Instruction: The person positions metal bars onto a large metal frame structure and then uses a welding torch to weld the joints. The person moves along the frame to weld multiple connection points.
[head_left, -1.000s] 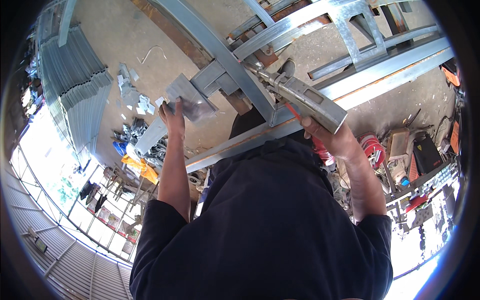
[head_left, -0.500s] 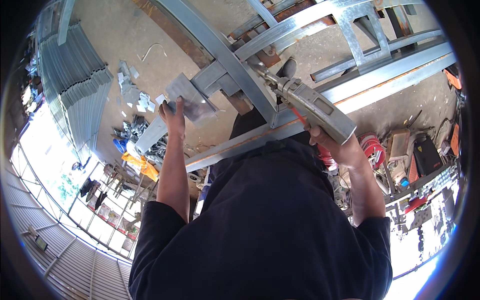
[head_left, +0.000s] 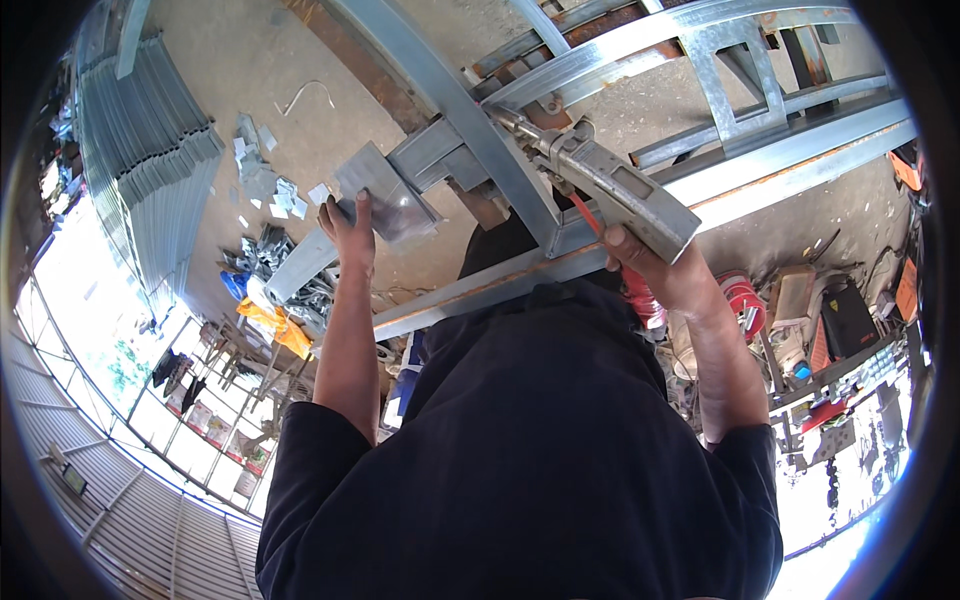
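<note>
My left hand (head_left: 350, 235) is closed on the near edge of a flat grey metal plate (head_left: 388, 200), with the thumb lying on top of it. The plate sits against the end of a short steel cross tube (head_left: 428, 153) of a welded frame. My right hand (head_left: 668, 275) grips a silver handheld tool (head_left: 625, 190) with a long boxy body and a red lower part. Its narrow front end points up and left toward the long steel tube (head_left: 490, 150). Part of the grip is hidden under the tool's body.
Curved steel frame parts (head_left: 660, 50) lie at the upper right. At the left stands a stack of grey metal profiles (head_left: 150, 140), beside scattered sheet offcuts (head_left: 262, 185). An orange cloth (head_left: 275, 325) and a red coil (head_left: 740, 300) are on the floor.
The silver tool and my right hand have shifted slightly left. My left hand still holds the plate in about the same spot.
</note>
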